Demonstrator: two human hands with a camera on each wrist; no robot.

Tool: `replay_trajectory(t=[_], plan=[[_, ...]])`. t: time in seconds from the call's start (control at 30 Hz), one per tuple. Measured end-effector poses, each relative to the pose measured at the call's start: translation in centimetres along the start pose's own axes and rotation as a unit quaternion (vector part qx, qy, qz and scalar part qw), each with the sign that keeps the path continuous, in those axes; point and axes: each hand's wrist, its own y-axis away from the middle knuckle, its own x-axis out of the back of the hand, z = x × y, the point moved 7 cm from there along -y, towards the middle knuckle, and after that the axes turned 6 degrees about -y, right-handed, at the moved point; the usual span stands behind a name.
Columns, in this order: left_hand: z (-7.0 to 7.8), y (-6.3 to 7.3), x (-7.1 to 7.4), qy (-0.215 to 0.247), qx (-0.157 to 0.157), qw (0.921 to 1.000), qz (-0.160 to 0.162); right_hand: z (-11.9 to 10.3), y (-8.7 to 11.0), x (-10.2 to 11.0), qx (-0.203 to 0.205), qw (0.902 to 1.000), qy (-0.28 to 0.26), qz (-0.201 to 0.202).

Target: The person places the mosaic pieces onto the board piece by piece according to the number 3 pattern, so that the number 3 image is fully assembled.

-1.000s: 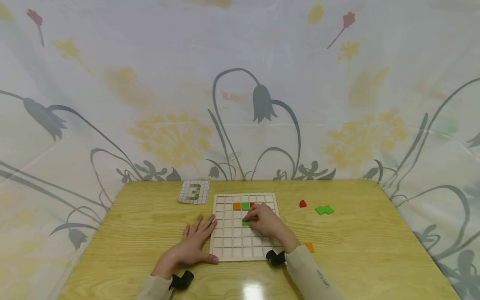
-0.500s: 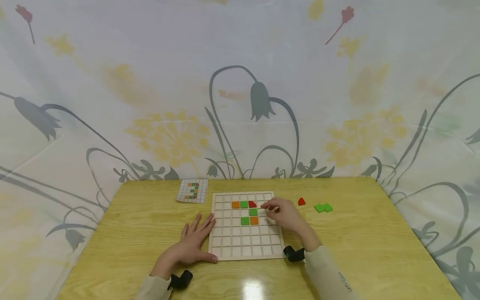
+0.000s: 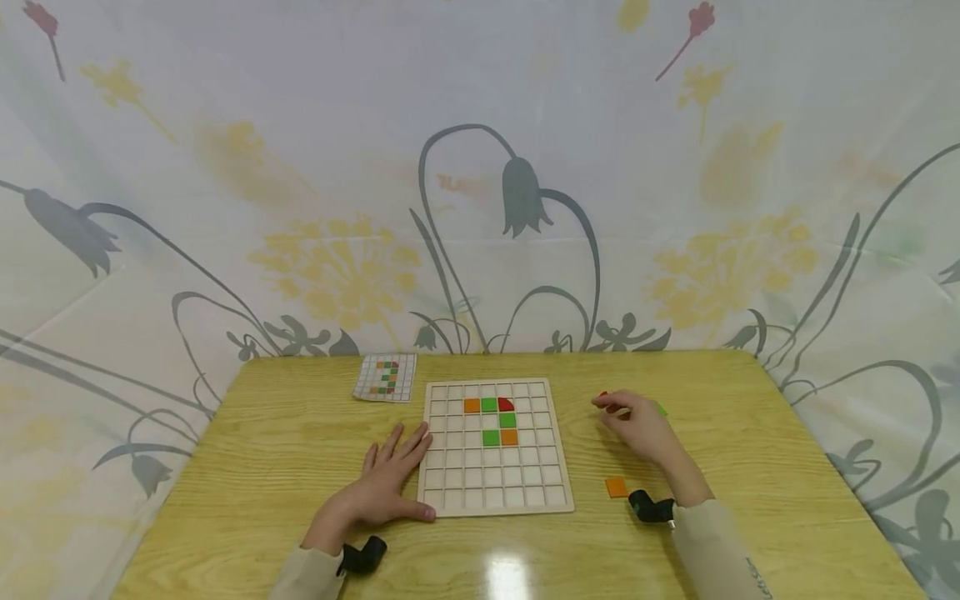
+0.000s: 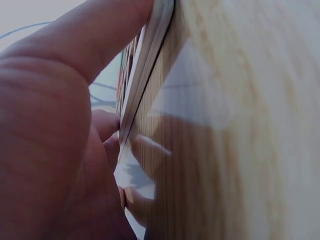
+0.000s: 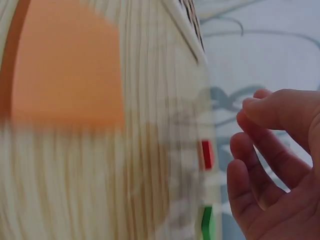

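A pale wooden grid board [image 3: 457,457] lies mid-table, with orange, green and red tiles set in some of its cells. Spread along its left edge is my left hand [image 3: 382,492], thumb and fingertips touching the frame. My right hand [image 3: 641,425] hovers right of the board, fingers loosely bent, holding nothing. Close to its fingertips on the table is a red quarter-round tile [image 3: 603,394], mostly covered in the head view; the right wrist view shows the red tile [image 5: 207,154] apart from the fingers. A green tile [image 3: 662,409] peeks out behind the hand.
An orange square tile [image 3: 616,487] lies on the table near the right wrist. A paper card [image 3: 386,377] with a coloured grid pattern lies at the back left. Behind the wooden table [image 3: 285,433] hangs a flowered curtain [image 3: 480,100].
My right hand has left the board's tiles and moved right to above the loose red tile. An orange tile beside a green one on the board is now uncovered. The left hand stays put.
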Motion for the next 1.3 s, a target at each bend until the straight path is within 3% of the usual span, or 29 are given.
replay_trajectory(t=[0.2,0.4,0.57,0.77,1.3], plan=[[0.0,0.1,0.2,0.0,0.0,1.0,0.003,1.5,0.8,3.4,-0.026,0.998,0.03,0.05],[-0.1,0.1,0.1,-0.003,0.0,1.0,0.0,3.2,1.2,5.6,-0.053,0.9964,0.039,0.054],[-0.1,0.1,0.1,-0.005,0.001,1.0,0.001,4.7,1.5,5.9,-0.069,0.9956,0.055,0.031],[0.2,0.1,0.3,-0.009,0.001,1.0,0.002,6.3,2.1,6.0,-0.084,0.9963,0.014,0.014],[0.3,0.2,0.4,-0.007,0.001,1.0,0.005,6.8,3.1,6.2,-0.117,0.9926,0.008,0.034]])
